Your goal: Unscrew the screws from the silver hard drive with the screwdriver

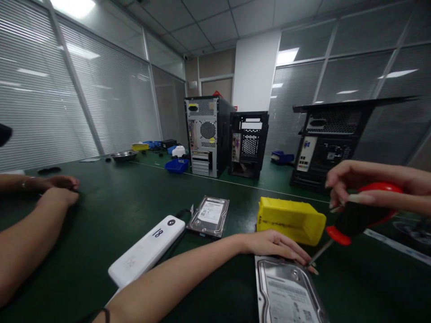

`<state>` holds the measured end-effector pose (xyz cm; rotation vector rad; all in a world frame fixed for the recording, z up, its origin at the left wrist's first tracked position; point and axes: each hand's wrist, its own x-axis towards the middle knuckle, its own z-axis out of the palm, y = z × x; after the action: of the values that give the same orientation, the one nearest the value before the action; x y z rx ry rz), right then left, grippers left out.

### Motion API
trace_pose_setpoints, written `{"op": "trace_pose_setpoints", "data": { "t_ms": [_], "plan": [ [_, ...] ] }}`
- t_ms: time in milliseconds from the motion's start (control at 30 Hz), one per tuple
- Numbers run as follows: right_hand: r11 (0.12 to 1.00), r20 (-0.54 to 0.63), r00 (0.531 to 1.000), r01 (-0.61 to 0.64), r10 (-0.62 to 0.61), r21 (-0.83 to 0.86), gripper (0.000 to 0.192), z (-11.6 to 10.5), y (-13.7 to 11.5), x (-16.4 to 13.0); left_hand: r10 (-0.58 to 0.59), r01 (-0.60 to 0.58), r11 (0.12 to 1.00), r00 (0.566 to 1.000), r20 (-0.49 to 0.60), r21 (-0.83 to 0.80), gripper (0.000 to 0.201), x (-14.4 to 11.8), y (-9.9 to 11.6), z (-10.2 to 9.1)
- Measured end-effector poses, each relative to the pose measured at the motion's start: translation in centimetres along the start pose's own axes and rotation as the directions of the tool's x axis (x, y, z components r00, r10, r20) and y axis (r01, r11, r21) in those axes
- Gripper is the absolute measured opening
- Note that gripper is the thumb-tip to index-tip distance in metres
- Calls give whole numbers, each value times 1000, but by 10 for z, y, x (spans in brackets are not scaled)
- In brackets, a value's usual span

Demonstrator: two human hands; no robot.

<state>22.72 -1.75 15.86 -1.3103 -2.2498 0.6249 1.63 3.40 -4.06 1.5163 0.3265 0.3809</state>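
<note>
The left hand (274, 246) lies flat across the top edge of a hard drive (288, 291) at about five o'clock in the view, fingers spread and pressing down rather than closed around anything, which looks like a way to keep the drive from sliding on the green table (111, 215). The right hand (367, 188), in from three o'clock, is wrapped firmly round the red and black handle of a screwdriver (353, 220); the shaft slants down toward seven o'clock so its tip meets the drive's top right corner, just beside the left fingertips, where a screw would sit, though the screw itself is too small to make out

Just past the drive toward twelve o'clock stands a yellow bin (291, 220), close by the left hand. A second hard drive (209, 216) lies label up near the centre, and a white device marked 18 (146, 251) rests at its seven o'clock with a dark cable running from it. At nine o'clock another person's hands (55, 188) rest together on the table, holding nothing I can see. Three computer cases (208, 134) stand across the far side, backs turned this way, with a blue tray (177, 165) near the leftmost
</note>
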Motion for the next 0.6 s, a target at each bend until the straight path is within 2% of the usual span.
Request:
{"op": "trace_pose_setpoints", "data": {
  "t_ms": [33, 100, 333, 600],
  "plan": [
    [999, 136, 990, -43, 39, 28, 44, -2, -2, 3, -5, 5, 1000, 1000, -4, -13, 37, 0, 1, 1],
    [997, 184, 981, -63, 56, 33, 46, -5, -7, 8, -18, 18, 999, 1000, -16, -32, 37, 0, 2, 2],
    [993, 101, 995, 13, -1, -116, 52, -8, -15, 7, -12, 11, 1000, 1000, -23, -25, 41, -4, 10, 7],
    [972, 54, 996, -59, 73, -229, 43, -15, -6, 1, -2, 4, 999, 999, -41, 32, 39, -5, 17, 10]
  ]
}}
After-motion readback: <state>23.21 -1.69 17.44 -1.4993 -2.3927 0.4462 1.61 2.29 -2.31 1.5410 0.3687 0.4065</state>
